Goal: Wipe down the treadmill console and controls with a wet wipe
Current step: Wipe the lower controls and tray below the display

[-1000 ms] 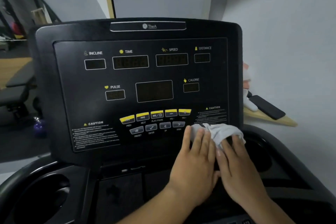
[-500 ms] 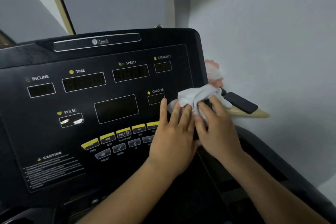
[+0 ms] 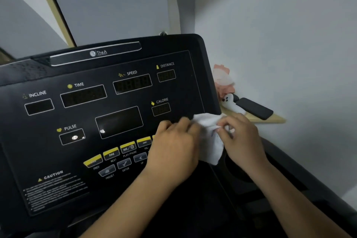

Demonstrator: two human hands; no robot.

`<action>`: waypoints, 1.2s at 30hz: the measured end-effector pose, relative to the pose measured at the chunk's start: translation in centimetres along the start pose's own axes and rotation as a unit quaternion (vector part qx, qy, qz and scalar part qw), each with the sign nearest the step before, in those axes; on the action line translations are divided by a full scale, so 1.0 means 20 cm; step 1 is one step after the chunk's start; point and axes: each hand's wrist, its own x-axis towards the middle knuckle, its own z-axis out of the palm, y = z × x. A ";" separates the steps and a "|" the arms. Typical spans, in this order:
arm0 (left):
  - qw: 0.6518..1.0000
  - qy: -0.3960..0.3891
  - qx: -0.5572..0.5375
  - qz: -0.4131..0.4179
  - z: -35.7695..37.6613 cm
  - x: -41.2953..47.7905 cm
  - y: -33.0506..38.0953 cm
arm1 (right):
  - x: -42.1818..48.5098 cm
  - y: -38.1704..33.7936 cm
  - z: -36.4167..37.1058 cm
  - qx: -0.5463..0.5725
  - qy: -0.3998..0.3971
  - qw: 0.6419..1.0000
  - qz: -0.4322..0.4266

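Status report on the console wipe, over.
Left hand and right hand both grip wet wipe. Wipe at console right edge. Phone on shelf behind, apart.

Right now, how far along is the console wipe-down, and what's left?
Done: cannot tell; the console shows no clear wiped streaks. In hand: the left hand and right hand both grip the wet wipe at the console's right edge, below the CALORIE window. Left, likely: the display windows to the left, the yellow buttons and the top bar.
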 end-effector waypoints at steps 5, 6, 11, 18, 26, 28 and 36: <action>0.933 -0.004 -0.301 -0.194 -0.14 0.10 -0.08 | 0.03 -0.20 -0.14 0.333 -0.036 0.941 0.050; 0.886 -0.034 -0.404 -0.226 -0.17 0.10 -0.09 | 0.04 -0.23 -0.15 0.363 -0.042 0.929 0.052; 0.723 -0.080 -0.647 -0.229 -0.21 0.01 -0.09 | 0.02 -0.28 -0.16 0.374 -0.060 0.924 0.056; 0.732 -0.024 -0.638 -0.235 -0.31 -0.11 -0.18 | -0.03 -0.28 -0.14 0.284 -0.096 0.949 0.094; 0.634 0.059 -0.723 -0.270 -0.50 -0.22 -0.23 | -0.07 -0.42 -0.19 0.267 -0.194 0.943 0.037; 0.517 0.055 -0.811 -0.268 -0.54 -0.21 -0.23 | -0.11 -0.46 -0.18 0.307 -0.241 0.920 0.018; 0.463 0.037 -0.798 -0.385 -0.51 -0.25 -0.26 | -0.20 -0.62 -0.05 0.383 -0.205 0.898 0.066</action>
